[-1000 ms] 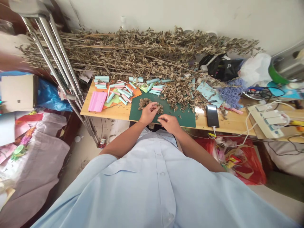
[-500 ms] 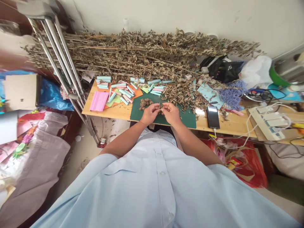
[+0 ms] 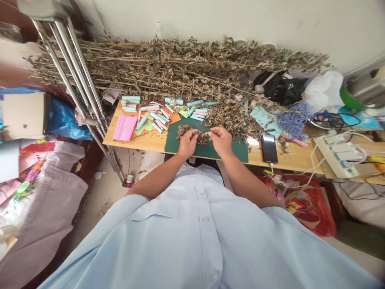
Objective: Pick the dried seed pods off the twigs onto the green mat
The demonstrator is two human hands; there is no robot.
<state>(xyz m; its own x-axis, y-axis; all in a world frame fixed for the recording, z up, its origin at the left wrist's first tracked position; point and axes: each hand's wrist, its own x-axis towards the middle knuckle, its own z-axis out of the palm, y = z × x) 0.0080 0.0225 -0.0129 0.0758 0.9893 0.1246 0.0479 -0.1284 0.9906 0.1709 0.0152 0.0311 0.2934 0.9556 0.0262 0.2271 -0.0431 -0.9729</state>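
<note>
1. Dried leaf clumps point(image 3: 184, 130): two small brown crumbled heaps lie on a green cutting mat point(image 3: 234, 154), the larger toward the mat's left, the smaller just right of it, under the fingertips.
2. Left hand point(image 3: 188, 143): rests low over the mat's near edge, fingers curled inward, fingertips point(image 3: 197, 136) touching the smaller heap. Cannot tell whether they grip any leaf.
3. Right hand point(image 3: 221, 141): raised just beside the left, thumb and forefinger closed to a narrow pinch at the smaller heap. Any fragment between them is too small to tell.
4. Mat surroundings: a loose pile of dried leaves point(image 3: 228, 120) covers the mat's far edge. The mat lies on a wooden tabletop point(image 3: 288, 154).
5. Left of mat: teal and pink paper rolls point(image 3: 156, 120) lie scattered over orange sheets point(image 3: 171, 116), beside a folded pink paper point(image 3: 125, 127).
6. Far side: a long bundle of dried leafy stems point(image 3: 150, 68) lies along the table against the wall, crossed at left by chrome tubes point(image 3: 72, 80).
7. Right of mat: a smartphone point(image 3: 269, 147) lies face up with a white cable attached. Farther right are a pale blue card point(image 3: 264, 122), a tangle of purple cord point(image 3: 293, 124) and a white power strip point(image 3: 337, 154).
8. Below table: a red plastic bag point(image 3: 313, 212) sits on the floor, right of the person's light blue shirt point(image 3: 204, 241).
</note>
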